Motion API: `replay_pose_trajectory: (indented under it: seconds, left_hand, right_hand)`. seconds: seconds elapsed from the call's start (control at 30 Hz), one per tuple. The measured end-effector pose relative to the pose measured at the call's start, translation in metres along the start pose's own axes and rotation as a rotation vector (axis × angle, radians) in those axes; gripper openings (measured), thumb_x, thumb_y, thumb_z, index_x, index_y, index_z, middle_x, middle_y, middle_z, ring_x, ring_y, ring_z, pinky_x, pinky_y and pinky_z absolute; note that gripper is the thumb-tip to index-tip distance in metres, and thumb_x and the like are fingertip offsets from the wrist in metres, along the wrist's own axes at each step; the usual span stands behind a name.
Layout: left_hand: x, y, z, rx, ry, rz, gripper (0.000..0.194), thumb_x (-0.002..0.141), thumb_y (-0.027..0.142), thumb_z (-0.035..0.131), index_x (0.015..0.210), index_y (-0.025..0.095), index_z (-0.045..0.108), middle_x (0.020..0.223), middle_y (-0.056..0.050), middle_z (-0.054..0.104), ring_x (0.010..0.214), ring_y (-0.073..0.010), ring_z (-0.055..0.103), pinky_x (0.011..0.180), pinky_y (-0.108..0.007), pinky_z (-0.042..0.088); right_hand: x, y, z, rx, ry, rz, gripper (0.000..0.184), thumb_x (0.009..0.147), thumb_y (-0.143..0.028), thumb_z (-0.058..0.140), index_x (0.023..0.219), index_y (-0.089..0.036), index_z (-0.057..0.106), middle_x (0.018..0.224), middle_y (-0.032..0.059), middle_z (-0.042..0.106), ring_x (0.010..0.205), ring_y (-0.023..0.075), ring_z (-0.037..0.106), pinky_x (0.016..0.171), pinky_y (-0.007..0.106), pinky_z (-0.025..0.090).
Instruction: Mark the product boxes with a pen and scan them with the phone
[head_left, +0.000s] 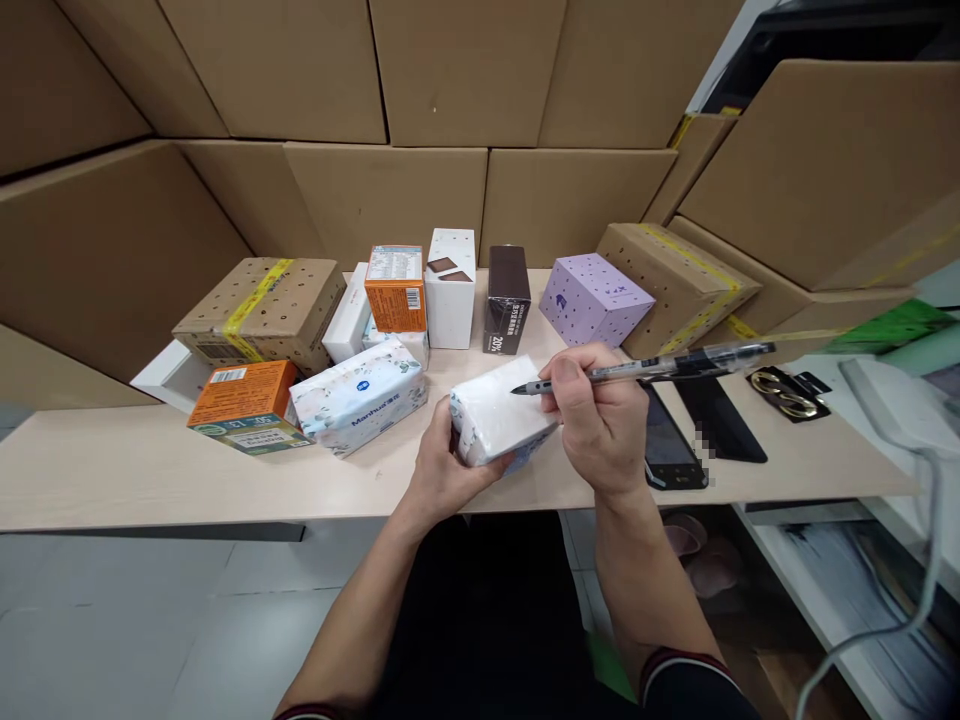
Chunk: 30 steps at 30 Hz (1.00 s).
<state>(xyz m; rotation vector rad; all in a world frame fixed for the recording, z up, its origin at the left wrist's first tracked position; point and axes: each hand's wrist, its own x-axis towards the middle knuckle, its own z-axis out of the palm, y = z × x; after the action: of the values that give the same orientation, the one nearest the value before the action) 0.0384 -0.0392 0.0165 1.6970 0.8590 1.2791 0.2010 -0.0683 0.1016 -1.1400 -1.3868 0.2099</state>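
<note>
- Black clothing (495, 610) covers the person's lap at the bottom, below the front edge of a pale wooden table (225, 490).
- The left hand (439, 475) holds a white tissue pack (502, 405) near the table's front edge, centre; its thumb lies along the near side, its fingers at the left end. Whether the pack rests on the table is hidden.
- The pack lies with its plain white face up. Its long axis runs left to right on a slant, the right end farther away; floral print shows on the left end.
- The right hand (600, 420), to the pack's right, pinches a pen (675, 362) between thumb and fingers. The pen lies nearly level, tip leftward over the white face, back end rightward and slightly farther off. Whether the tip touches cannot be told.
- A dark phone (667, 435) lies flat just right of that hand.
- Left of the pack sit a floral Manhua pack (360, 400), slanting the same way, and an orange box (244, 395).
- Farther back stand a white box (452, 310), a dark brown box (508, 300) and a lilac box (592, 300).
- Tall cardboard panels (420, 190) close off the back.
</note>
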Motion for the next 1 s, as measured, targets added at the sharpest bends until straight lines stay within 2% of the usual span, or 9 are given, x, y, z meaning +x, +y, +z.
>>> replay_pose_trajectory:
  seconds: [0.43, 0.63, 0.77, 0.9, 1.0]
  left_hand:
    - [-0.001, -0.002, 0.000, -0.017, 0.001, -0.022, 0.064, 0.069, 0.034, 0.088, 0.122, 0.023, 0.055, 0.110, -0.005, 0.067, 0.096, -0.0238, 0.066, 0.079, -0.033, 0.055]
    - [-0.001, -0.001, 0.001, -0.036, -0.006, -0.036, 0.063, 0.069, 0.035, 0.087, 0.122, 0.022, 0.056, 0.110, -0.005, 0.066, 0.097, -0.0242, 0.065, 0.081, -0.034, 0.054]
    - [0.000, 0.001, 0.001, -0.042, 0.005, -0.035, 0.064, 0.067, 0.034, 0.087, 0.121, 0.022, 0.055, 0.109, -0.005, 0.066, 0.097, -0.0235, 0.065, 0.081, -0.033, 0.054]
    - [0.001, 0.006, 0.001, -0.044, -0.008, -0.064, 0.064, 0.068, 0.033, 0.085, 0.122, 0.022, 0.053, 0.110, -0.005, 0.066, 0.098, -0.0229, 0.065, 0.081, -0.032, 0.053]
    - [0.002, 0.007, 0.001, -0.044, -0.017, -0.067, 0.065, 0.067, 0.033, 0.085, 0.122, 0.021, 0.052, 0.111, -0.006, 0.066, 0.101, -0.0239, 0.066, 0.083, -0.033, 0.053]
  right_hand:
    - [0.004, -0.005, 0.002, -0.169, -0.119, -0.114, 0.025, 0.102, -0.032, 0.050, 0.079, -0.024, 0.056, 0.066, -0.0051, 0.060, 0.061, 0.0099, 0.058, 0.062, 0.024, 0.045]
    - [0.004, -0.005, 0.001, -0.207, -0.093, -0.123, 0.025, 0.102, -0.032, 0.050, 0.079, -0.024, 0.056, 0.065, -0.0047, 0.060, 0.061, 0.0106, 0.058, 0.063, 0.025, 0.046]
    - [0.005, -0.005, 0.001, -0.188, -0.122, -0.135, 0.021, 0.101, -0.029, 0.051, 0.082, -0.023, 0.058, 0.069, -0.0046, 0.062, 0.062, 0.0098, 0.059, 0.064, 0.024, 0.046]
    - [0.005, -0.004, -0.002, -0.131, -0.156, -0.123, 0.025, 0.102, -0.030, 0.051, 0.078, -0.023, 0.058, 0.068, -0.0047, 0.061, 0.061, 0.0090, 0.057, 0.061, 0.023, 0.044]
    - [0.003, -0.003, 0.000, -0.072, -0.090, -0.070, 0.027, 0.102, -0.033, 0.052, 0.078, -0.022, 0.058, 0.066, -0.0049, 0.060, 0.059, 0.0087, 0.056, 0.058, 0.023, 0.044]
